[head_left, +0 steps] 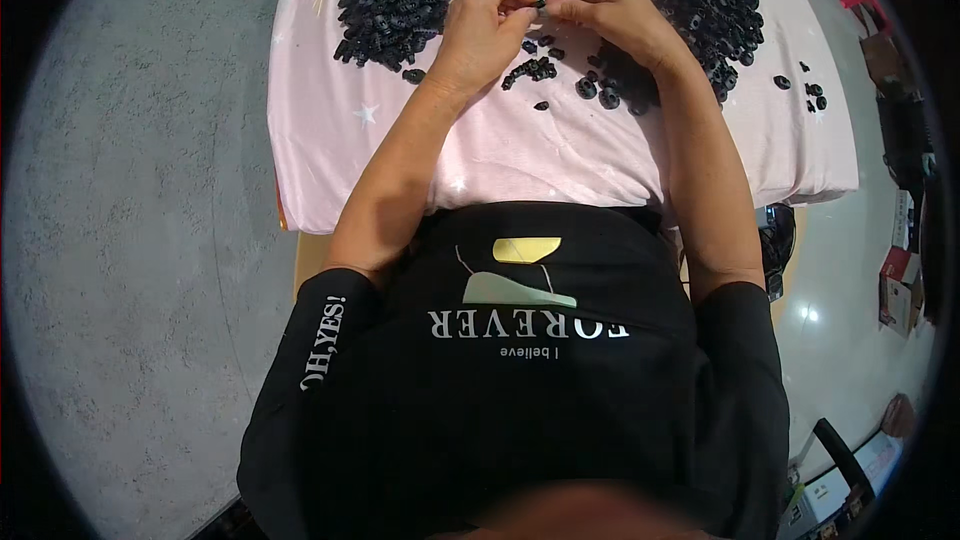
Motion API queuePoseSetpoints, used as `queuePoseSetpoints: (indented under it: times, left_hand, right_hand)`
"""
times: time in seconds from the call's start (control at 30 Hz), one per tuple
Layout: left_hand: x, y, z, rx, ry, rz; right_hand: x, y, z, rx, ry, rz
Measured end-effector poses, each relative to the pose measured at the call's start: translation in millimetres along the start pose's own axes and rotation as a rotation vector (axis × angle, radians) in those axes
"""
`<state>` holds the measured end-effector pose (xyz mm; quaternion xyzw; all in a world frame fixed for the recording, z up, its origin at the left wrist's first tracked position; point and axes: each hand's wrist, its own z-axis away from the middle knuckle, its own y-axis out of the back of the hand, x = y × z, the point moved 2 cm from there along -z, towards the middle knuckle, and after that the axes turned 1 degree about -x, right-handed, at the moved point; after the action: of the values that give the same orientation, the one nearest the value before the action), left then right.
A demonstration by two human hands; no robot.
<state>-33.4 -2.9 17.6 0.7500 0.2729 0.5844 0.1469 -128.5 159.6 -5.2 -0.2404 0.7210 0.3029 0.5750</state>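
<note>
At the left of the frame is a grey floor (130, 190); then, at the top, the worktop (350, 170) under a pale pink cloth with stars; at the right, a shiny pale floor (825, 250). The left hand (482, 32) has its thumb and finger pinched together, and the right hand (612, 18) is closed likewise; both grip a small dark piece (541, 4). This piece is between their fingertips, at top centre, with a black pile (395, 2) to the left, loose bits (532, 70) below and another pile (708, 5) to the right.
</note>
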Motion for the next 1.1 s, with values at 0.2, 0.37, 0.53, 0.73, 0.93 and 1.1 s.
queuePoseSetpoints:
  times: [0.2, 0.37, 0.53, 0.73, 0.93, 1.1]
  left_hand:
    - [-8.2, -6.2, -1.0, -0.005, 0.0, 0.12]
    - [-7.7, -6.3, -1.5, 0.013, -0.006, 0.157]
    - [-9.5, -5.4, -1.6, 0.013, -0.035, 0.148]
    - [-3.9, -2.9, -0.4, -0.01, -0.02, 0.14]
    - [-6.7, -6.2, -1.5, -0.027, 0.001, 0.211]
    - [-6.6, -5.0, -1.1, -0.035, 0.0, 0.157]
  right_hand:
    - [2.1, -0.6, -2.2, -0.021, 0.009, -0.068]
    - [4.6, 0.9, -3.7, -0.026, -0.026, -0.099]
    - [0.8, -1.2, -1.8, -0.012, -0.022, -0.111]
    - [-0.2, -0.1, -1.2, 0.0, -0.018, -0.022]
    - [5.1, -0.1, -2.4, -0.032, -0.004, -0.086]
    - [7.4, 1.4, -3.4, -0.042, -0.011, -0.086]
